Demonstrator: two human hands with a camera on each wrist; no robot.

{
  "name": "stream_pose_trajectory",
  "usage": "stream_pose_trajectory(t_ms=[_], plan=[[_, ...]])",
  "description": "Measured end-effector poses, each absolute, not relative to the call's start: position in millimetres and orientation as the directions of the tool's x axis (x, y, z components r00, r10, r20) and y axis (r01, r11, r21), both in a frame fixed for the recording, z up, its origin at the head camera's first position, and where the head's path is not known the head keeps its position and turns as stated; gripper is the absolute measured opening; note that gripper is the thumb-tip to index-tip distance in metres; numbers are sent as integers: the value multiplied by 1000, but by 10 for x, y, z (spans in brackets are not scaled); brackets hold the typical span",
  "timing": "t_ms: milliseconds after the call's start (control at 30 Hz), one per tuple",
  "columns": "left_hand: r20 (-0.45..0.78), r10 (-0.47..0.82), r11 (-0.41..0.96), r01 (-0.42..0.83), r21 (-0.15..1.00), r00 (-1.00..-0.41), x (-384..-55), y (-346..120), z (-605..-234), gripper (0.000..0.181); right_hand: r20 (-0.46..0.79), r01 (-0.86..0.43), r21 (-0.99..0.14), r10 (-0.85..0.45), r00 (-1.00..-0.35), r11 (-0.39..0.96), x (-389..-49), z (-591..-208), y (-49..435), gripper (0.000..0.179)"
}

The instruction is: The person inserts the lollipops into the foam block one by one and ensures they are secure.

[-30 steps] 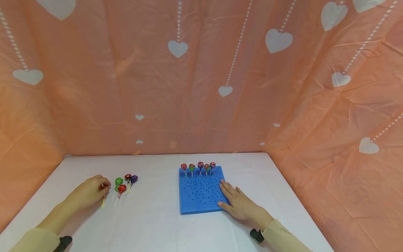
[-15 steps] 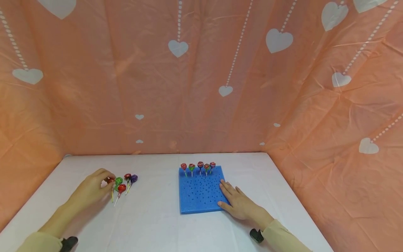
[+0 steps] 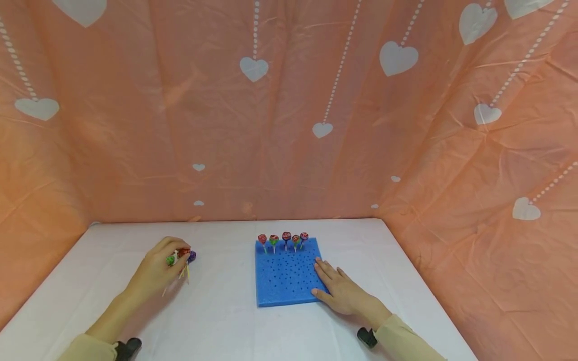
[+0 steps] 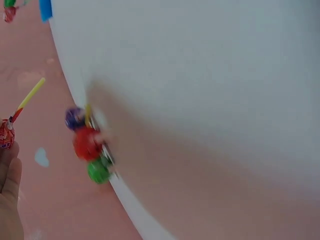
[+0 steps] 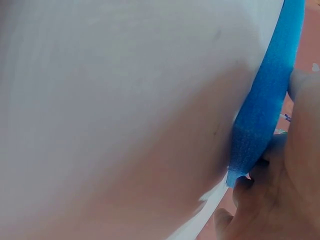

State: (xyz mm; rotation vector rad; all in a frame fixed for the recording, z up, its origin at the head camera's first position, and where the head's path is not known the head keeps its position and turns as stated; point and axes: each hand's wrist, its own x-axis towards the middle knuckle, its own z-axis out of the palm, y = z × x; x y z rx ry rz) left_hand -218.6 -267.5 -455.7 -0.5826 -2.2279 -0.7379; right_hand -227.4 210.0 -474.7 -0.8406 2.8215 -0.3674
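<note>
In the left wrist view we see a red-wrapped lollipop [image 4: 7, 135], its round head in crinkled, glossy film and its thin stick yellow, angled away from the fingers. The left hand [image 3: 155, 265] pinches it by the head, at the far left of the table. Close to this hand lie loose lollipops, among them a green one [image 4: 98, 171], a red one [image 4: 87, 144] and a purple one [image 4: 75, 118], bunched together and blurred; in the head view the hand partly covers them.

At the centre we find a blue board [image 3: 284, 281], a flat, roughly square slab of foam-like material, its face pitted with small dark holes. Five standing lollipops [image 3: 286, 235] rise from it in an uneven row along its far edge. The right hand [image 3: 345, 295] rests on the board's right edge, its fingers extended and the thumb set apart from them.

We note the white table [image 3: 217, 301], smooth with faint creases, which leaves a wide stretch between the bunch and the board's left edge, and further room in front of the board. Behind the table's far edge hangs a wrinkled orange sheet [image 3: 289, 180] printed with white hearts.
</note>
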Motion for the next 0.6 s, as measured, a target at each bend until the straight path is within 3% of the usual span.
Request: stream_pose_trajectory(t_ms=[400,600], plan=[[810,137,618,688,380,-571,-2301,-2189,-4574,31,-102,-509,-282,-553,-827,813,-2280,-4736,2097,80],[809,118,574,704,418,-576,-2352,-1940,-4566,30,-110,-502,-291,-550,-828,814,-2268,-4726,2086,80]])
